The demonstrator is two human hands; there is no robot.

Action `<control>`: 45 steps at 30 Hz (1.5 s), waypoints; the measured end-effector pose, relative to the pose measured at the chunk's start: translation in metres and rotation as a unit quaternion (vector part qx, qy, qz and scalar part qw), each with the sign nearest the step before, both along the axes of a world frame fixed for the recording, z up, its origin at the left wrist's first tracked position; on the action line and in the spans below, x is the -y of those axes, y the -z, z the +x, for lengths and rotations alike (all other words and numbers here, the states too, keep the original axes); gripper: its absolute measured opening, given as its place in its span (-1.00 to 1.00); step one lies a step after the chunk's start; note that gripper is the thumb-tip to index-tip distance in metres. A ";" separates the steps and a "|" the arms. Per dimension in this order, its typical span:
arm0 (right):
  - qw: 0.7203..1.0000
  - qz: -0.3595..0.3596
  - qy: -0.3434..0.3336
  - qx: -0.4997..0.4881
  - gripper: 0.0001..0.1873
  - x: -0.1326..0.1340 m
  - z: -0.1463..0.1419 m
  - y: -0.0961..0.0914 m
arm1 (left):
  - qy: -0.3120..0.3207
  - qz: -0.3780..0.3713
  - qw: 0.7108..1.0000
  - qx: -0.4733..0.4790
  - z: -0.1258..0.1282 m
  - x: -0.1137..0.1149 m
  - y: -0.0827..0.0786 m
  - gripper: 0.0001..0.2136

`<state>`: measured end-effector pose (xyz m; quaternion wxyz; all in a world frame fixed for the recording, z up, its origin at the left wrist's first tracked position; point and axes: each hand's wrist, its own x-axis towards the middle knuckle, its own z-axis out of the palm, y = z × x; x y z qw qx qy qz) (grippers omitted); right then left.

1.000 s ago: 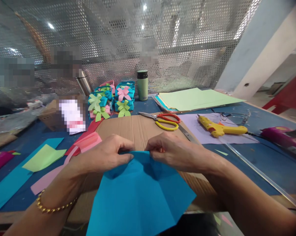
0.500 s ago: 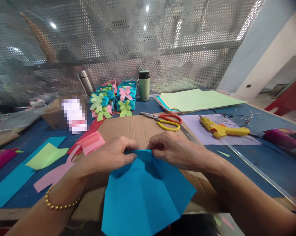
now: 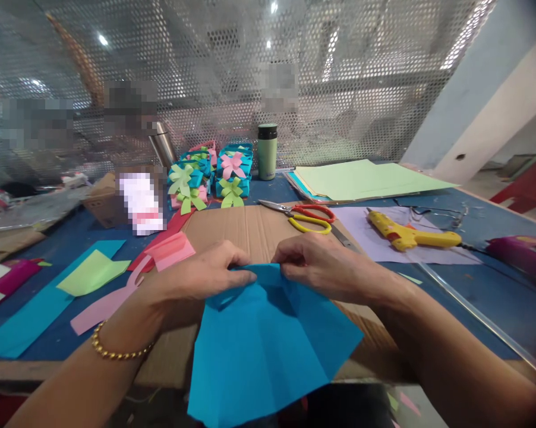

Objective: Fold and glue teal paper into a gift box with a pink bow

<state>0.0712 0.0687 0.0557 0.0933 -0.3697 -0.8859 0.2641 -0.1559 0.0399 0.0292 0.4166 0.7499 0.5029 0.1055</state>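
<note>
A sheet of blue paper [image 3: 268, 351] with crease lines hangs between my hands, its far edge folded up and its near part reaching over the table's front edge. My left hand [image 3: 210, 270] pinches the folded edge on the left between thumb and fingers. On the right, my right hand [image 3: 315, 264] grips the same edge, fingers curled over it. Beneath lies a flat piece of brown cardboard [image 3: 232, 229]. Just past my right hand, scissors [image 3: 312, 220] with red and yellow handles rest on the cardboard. A grey blade-like strip [image 3: 341, 236] lies beside them.
Left lie blue [image 3: 31, 318], green [image 3: 94, 272] and pink paper pieces [image 3: 103, 303]. Finished paper flower boxes [image 3: 232, 175], a green tumbler [image 3: 267, 153] and stacked coloured sheets [image 3: 366, 178] stand behind. A yellow glue gun [image 3: 410, 235] sits right on lilac paper. A phone [image 3: 143, 203] leans against a carton.
The view has shifted slightly, so everything appears a little to the right and higher. Both hands keep hold of the blue paper's folded edge, with barely any other movement.
</note>
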 end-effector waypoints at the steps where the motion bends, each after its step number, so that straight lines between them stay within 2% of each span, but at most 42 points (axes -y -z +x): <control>1: 1.000 0.003 0.001 0.001 -0.80 0.000 0.000 0.000 | -0.002 -0.002 1.000 0.000 0.000 0.000 0.000 -0.70; 7: 1.000 0.005 -0.001 0.003 -0.80 -0.002 0.000 0.001 | -0.035 -0.001 0.999 -0.024 0.001 0.001 -0.001 -0.68; 12: 1.000 0.004 -0.001 0.008 -0.79 -0.001 -0.001 0.000 | -0.009 -0.013 1.000 -0.002 0.000 0.002 -0.003 -0.70; 28: 1.000 0.007 -0.005 0.005 -0.78 0.001 -0.001 0.000 | -0.013 -0.015 1.000 -0.020 0.001 0.004 0.000 -0.78; 35: 1.000 0.004 -0.009 0.008 -0.78 0.001 0.000 -0.002 | -0.014 0.026 0.999 -0.024 0.001 0.008 0.000 -0.82; 39: 1.000 0.004 -0.022 0.015 -0.78 0.002 0.002 -0.004 | -0.012 0.028 0.999 -0.032 0.001 0.007 0.001 -0.81; 45: 0.996 -0.013 -0.081 0.028 -0.68 0.004 0.005 -0.008 | 0.006 0.017 0.999 -0.047 0.004 0.007 0.000 -0.80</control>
